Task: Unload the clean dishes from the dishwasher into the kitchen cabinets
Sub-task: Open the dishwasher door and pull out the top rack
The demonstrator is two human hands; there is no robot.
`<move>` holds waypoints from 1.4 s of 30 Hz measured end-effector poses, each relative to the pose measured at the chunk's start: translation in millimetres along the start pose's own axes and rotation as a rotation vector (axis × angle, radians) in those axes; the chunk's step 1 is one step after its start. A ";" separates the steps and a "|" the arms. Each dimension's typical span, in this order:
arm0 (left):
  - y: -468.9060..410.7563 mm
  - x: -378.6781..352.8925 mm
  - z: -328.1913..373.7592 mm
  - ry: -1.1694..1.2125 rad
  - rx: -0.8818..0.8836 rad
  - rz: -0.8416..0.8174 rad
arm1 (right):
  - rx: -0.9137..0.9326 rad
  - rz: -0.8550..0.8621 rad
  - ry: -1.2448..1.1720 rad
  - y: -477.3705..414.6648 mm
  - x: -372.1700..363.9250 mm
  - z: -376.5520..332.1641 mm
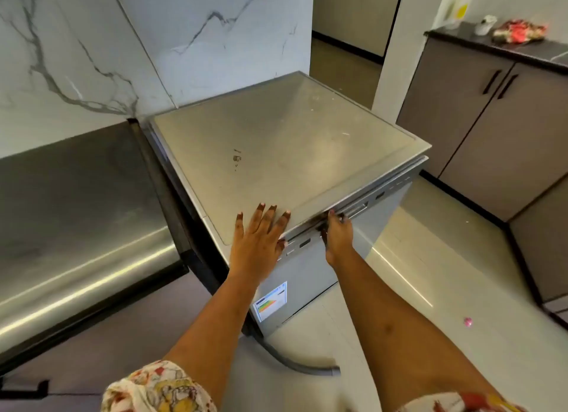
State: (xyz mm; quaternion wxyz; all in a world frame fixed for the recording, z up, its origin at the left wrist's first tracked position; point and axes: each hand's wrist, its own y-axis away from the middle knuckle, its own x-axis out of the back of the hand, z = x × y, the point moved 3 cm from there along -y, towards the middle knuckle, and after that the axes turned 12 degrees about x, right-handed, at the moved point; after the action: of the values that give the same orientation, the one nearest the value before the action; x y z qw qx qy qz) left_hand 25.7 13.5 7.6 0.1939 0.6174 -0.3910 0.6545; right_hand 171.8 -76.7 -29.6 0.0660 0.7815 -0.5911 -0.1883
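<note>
Floral sleeves (159, 387) closest to the lens, with 2 bare forearms reaching forward to the dishwasher (276, 141). Left hand (258, 239) laid flat on the dishwasher's top near its front edge, fingers (270, 218) straight and spread, gripping nothing, thumb dropped over the front lip. Right hand (336, 239) just right of it, fingers curled into the recessed handle (353, 210) along the upper rim of the dishwasher's door (310, 276) and gripping it. Door upright against the body; cracked open or fully closed, cannot tell. Energy label (272, 301) low on the dishwasher's front, grey hose (295, 365) curling on the floor below it. Steel counter (76, 211) just left of the dishwasher, marble wall (76, 58) behind it. Brown cabinets (479, 128) well to the dishwasher's right, across the floor.
</note>
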 end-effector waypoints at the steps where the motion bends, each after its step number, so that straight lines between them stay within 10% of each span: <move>1: 0.0 -1.4 0.5 0.007 0.003 -0.026 | -0.019 0.003 -0.084 -3.7 -1.4 4.8; 18: 1.5 -5.4 -0.2 -0.024 -0.027 -0.148 | -0.198 0.017 -0.425 -22.8 12.1 -8.5; 27: 1.2 -0.5 0.8 -0.055 0.062 -0.253 | -0.164 -0.058 -0.267 -19.0 36.7 -5.0; 42: 135.6 -43.2 133.4 0.347 -0.203 -0.754 | -0.184 0.355 0.168 60.0 206.5 33.8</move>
State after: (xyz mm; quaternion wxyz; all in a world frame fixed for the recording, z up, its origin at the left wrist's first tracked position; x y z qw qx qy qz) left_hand 20.4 -160.8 -80.0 0.5423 0.5756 -0.1617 0.5902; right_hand 152.9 -286.2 -85.8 0.2183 0.6686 -0.6923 -0.1614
